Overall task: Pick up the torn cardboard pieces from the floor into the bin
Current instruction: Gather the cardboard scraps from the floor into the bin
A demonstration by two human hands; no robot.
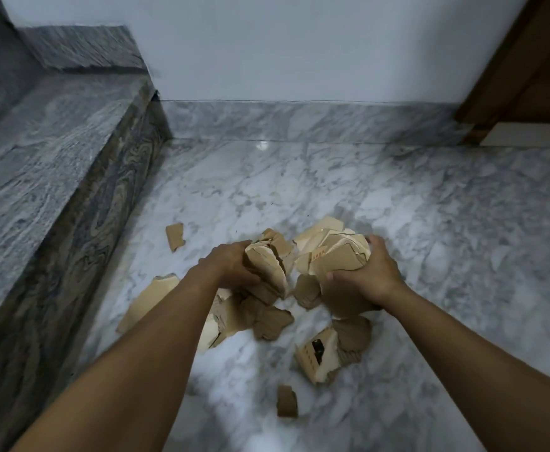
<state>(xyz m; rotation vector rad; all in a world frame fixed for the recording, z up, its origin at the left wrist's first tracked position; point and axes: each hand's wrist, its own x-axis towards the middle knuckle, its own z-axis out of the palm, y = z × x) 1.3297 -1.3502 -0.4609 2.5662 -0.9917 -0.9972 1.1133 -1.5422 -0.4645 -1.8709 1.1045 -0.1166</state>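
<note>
My left hand point(231, 265) is curled around a stack of torn cardboard pieces point(268, 269), thumb on the near side, fingers wrapped over the far edge. My right hand point(369, 277) grips a second bundle point(338, 256), fingers over the top and thumb pressed against the near face; red print shows on one piece in it. The two bundles sit side by side, close to touching. I cannot tell whether they are lifted clear of the marble floor point(430, 223) or resting on it.

Loose pieces lie on the floor around my hands:
- a crumpled cluster point(267, 321) just below the left bundle;
- a large flat piece point(149, 300) partly hidden beneath my left forearm;
- a small scrap point(175, 236) apart to the left, near the step;
- a folded piece with red print and a dark patch point(319, 353) below my right hand;
- a small strip point(286, 401) nearest to me.

A grey stone step point(55, 158) runs along the left. A pale wall point(299, 44) stands beyond the floor, and a brown wooden door frame point(528, 60) is at the upper right.
</note>
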